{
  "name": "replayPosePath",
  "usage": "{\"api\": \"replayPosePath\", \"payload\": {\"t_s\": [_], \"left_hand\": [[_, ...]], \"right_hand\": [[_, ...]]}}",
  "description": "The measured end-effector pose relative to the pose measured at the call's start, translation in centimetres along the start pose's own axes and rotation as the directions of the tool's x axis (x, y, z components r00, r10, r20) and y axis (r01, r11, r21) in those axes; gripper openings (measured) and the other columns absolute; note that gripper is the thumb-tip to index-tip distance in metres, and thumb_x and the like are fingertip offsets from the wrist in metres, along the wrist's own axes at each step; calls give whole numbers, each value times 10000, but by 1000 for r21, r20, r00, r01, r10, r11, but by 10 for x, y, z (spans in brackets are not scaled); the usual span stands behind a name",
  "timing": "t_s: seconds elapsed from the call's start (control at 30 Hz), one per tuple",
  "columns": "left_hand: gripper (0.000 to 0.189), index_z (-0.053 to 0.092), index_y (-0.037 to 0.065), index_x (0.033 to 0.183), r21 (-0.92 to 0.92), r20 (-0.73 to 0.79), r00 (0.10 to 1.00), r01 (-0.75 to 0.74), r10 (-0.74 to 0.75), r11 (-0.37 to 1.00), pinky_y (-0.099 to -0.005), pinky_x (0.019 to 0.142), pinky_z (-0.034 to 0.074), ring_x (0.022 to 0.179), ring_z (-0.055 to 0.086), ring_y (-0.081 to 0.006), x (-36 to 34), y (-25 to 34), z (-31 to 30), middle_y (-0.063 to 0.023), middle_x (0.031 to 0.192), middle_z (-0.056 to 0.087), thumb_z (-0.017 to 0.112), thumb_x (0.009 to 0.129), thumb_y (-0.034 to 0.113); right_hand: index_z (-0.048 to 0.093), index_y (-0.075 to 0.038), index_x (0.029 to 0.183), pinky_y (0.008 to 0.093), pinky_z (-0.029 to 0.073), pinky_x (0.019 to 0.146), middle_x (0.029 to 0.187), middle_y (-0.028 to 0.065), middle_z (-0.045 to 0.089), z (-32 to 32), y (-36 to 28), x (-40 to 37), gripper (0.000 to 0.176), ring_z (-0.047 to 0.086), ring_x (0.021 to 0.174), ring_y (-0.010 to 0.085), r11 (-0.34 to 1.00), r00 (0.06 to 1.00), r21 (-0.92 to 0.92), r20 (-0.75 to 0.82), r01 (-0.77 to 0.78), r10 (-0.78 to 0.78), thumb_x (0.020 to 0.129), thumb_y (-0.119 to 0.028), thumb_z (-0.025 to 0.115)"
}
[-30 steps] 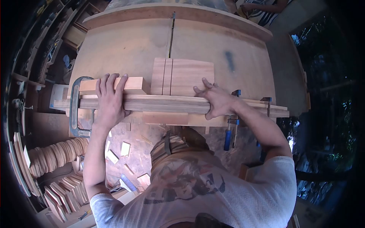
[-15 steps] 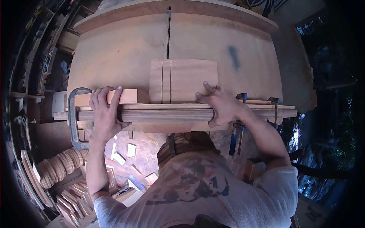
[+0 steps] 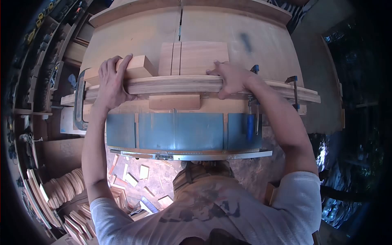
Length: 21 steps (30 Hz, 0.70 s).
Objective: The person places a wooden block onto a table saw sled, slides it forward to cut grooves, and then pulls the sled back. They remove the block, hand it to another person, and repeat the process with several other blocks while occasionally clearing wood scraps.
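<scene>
A thick layered wooden fence (image 3: 171, 85) runs across a plywood sled (image 3: 122, 45). My left hand (image 3: 111, 83) is closed over the fence, its fingers on a wood block (image 3: 141, 67) at the far side and its thumb on the near side. Around the fence my right hand (image 3: 236, 79) is wrapped too, fingertips at the lower right edge of a flat board (image 3: 204, 57). That board lies against the fence and has two dark lines across it. A C-clamp (image 3: 79, 102) grips the left end. Bar clamps (image 3: 250, 118) hang at the right.
Below the sled shows a blue-grey saw table (image 3: 196, 130) with a metal rail (image 3: 224, 155) along its front edge. A second block (image 3: 174, 102) sits on the fence's near side. Offcuts (image 3: 144, 171) litter the floor. Wood pieces (image 3: 65, 188) stack at left, below shelves.
The sled has slid forward, away from my body, with both hands, the fence, block and board. The saw table and its front rail have come into view beneath it.
</scene>
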<state>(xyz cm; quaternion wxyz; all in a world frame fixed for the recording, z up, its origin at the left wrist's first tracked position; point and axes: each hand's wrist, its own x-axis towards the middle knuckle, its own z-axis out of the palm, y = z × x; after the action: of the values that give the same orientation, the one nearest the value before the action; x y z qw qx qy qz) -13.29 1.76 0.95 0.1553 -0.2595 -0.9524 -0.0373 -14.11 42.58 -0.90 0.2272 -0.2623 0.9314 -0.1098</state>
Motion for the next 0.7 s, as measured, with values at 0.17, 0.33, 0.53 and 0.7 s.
{"api": "replayPosePath", "payload": {"t_s": [0.17,0.33,0.53,0.7], "left_hand": [[1448,369,233,1628,38,-11,999,36,-35,999,-544,1214,333,1391,436,-423,73,-32,20,-182,1472,477,1044,347,223],[1414,346,215,1617,145,15,997,78,-81,986,-530,1206,356,1418,456,-381,120,-41,45,-171,1473,504,1039,385,215],[1301,390,194,1562,213,48,988,132,-146,968,-517,1187,381,1420,479,-346,100,-20,24,-139,1469,541,1034,433,246],[1257,399,188,1556,167,23,988,144,-150,975,-552,1201,363,1426,469,-356,21,17,0,-145,1467,528,1012,458,185]], "right_hand": [[654,-37,1438,405,503,1120,1511,307,546,-41,50,63,983,645,1253,424,994,999,110,-40,11,-7,517,-312,861],[723,-31,1315,410,581,986,1228,214,752,-54,95,110,835,729,1081,369,975,998,213,-22,57,-53,522,-252,861],[734,-50,1281,429,595,948,1165,217,765,-39,81,91,776,740,1038,374,979,993,177,-73,104,-93,550,-280,854],[743,-52,1252,443,578,988,1243,255,739,6,29,29,711,723,1137,368,990,992,113,-96,90,-80,608,-332,850]]}}
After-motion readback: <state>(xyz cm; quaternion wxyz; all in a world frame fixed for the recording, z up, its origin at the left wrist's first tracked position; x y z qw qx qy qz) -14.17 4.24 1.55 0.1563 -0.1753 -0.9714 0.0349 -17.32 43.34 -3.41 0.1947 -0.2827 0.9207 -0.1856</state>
